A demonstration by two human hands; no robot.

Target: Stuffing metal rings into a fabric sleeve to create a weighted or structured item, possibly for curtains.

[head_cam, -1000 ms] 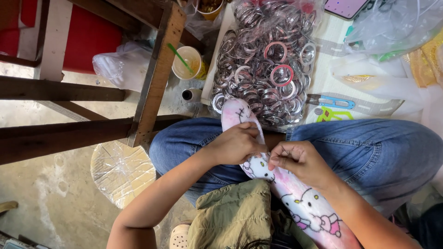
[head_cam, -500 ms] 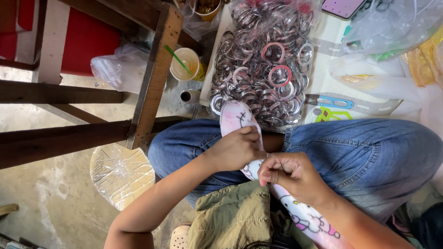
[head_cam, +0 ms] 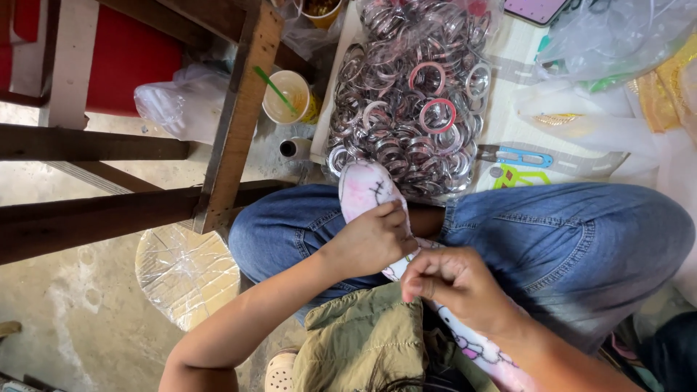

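A long pink and white cushion (head_cam: 367, 190) with a cartoon print lies across my lap, over my blue jeans (head_cam: 573, 239). My left hand (head_cam: 370, 239) presses down on it with curled fingers, gripping its edge. My right hand (head_cam: 454, 287) is closed just beside it, fingertips pinched together above the cushion; what they pinch is too small to see. An olive green cloth (head_cam: 363, 348) sits on my lap below both hands.
A big pile of metal and pink rings (head_cam: 406, 109) in clear plastic lies ahead of my knees. Blue-handled scissors (head_cam: 519, 156), a paper cup with a green straw (head_cam: 287, 98), wooden beams (head_cam: 236, 109), plastic bags (head_cam: 617, 43) and a round wrapped stool (head_cam: 185, 272) surround me.
My right hand has pulled back toward my body and lifted, fingers pinched. My left hand stayed on the cushion, sliding slightly. The view shifted a little.
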